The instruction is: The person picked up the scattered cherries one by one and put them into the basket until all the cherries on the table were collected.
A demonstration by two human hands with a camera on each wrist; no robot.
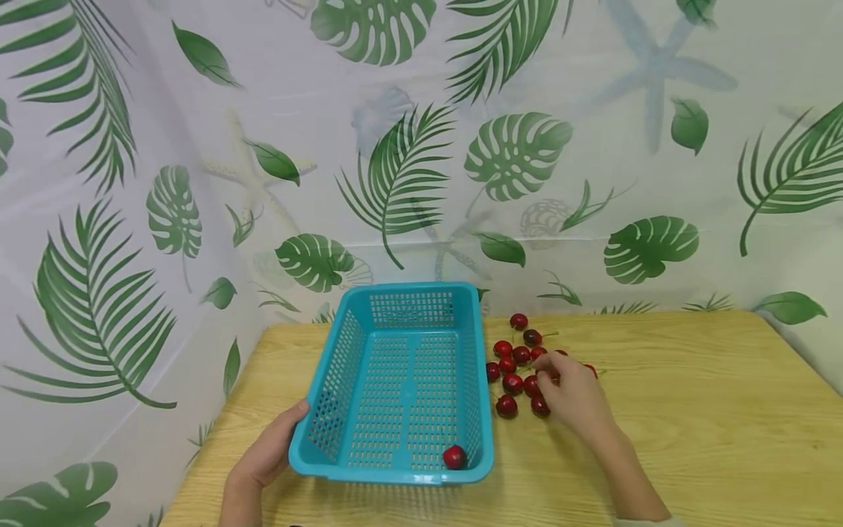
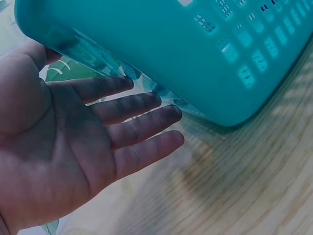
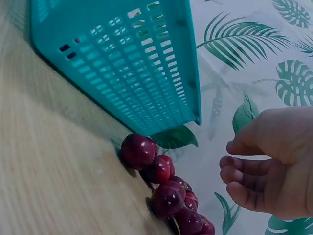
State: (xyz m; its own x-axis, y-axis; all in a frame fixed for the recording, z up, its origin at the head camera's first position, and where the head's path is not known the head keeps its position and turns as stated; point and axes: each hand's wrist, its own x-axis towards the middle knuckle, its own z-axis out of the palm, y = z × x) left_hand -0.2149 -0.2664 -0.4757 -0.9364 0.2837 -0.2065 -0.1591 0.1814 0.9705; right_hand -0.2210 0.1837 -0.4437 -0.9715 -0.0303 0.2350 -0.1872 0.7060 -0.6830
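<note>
A turquoise plastic basket [image 1: 408,395] stands on the table with one red cherry [image 1: 454,457] in its near right corner. At the basket's left side is my left hand [image 1: 273,443]. Its thumb touches the rim, and in the left wrist view the fingers [image 2: 142,117] reach out nearly straight along the outer wall. Several dark red cherries [image 1: 512,383], some with stems, lie in a loose cluster right of the basket. Over their right part is my right hand [image 1: 576,391], hiding some. The right wrist view shows its fingers bent, with a gap between thumb and forefinger and nothing in it.
The wood-grain table [image 1: 711,410] extends to the right of the cherries. Behind it and on the left hangs a white cloth [image 1: 421,95] printed with green leaves and starfish. The cherry cluster lies close to the basket's right wall.
</note>
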